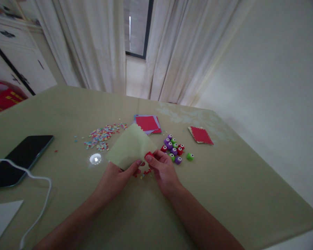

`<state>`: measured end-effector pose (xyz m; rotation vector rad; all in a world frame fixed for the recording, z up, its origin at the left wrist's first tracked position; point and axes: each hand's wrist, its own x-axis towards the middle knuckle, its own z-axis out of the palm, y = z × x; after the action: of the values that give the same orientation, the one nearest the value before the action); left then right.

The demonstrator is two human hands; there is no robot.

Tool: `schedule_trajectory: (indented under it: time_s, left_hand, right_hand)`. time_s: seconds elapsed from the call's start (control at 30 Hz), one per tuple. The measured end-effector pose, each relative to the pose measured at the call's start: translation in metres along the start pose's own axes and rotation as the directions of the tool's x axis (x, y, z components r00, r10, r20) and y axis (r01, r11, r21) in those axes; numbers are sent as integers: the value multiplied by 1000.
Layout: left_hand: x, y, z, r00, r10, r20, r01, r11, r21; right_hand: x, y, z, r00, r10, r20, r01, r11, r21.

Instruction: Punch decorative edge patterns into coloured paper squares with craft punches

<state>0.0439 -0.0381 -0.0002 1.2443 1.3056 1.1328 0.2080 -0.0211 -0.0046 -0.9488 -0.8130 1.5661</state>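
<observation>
A pale yellow-green paper square [130,144] with a small notched edge at its top is tilted up over the table. My left hand [121,175] is closed on its lower edge, thumb on top. At the paper's lower right corner, my right hand [161,168] pinches a small red piece [149,155], which touches or nearly touches the paper; its exact kind is partly hidden by the fingers. Several red and yellow bits [146,171] lie under the hands. Just beyond my right hand sits a cluster of purple, green and red eyeball pieces [174,151].
Colourful confetti bits [101,135] are scattered left of the paper. Behind it lies a stack of coloured paper squares [147,123]; a red square with notched edges [201,134] is at right. A dark tablet [18,159], white cable [48,194] and white sheet [2,218] occupy the left.
</observation>
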Motion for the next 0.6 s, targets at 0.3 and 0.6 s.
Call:
schedule_trajectory:
  time_s: [0.3, 0.6]
  left_hand:
    - [-1, 7, -6, 995, -26, -101, 32, 998, 60]
    - [3, 8, -12, 984, 37, -176, -24, 997, 73]
  right_hand:
    - [4, 1, -1, 999, -51, -20, 50, 998, -42]
    - [6, -11, -15, 936, -297, 188, 335, 595, -730]
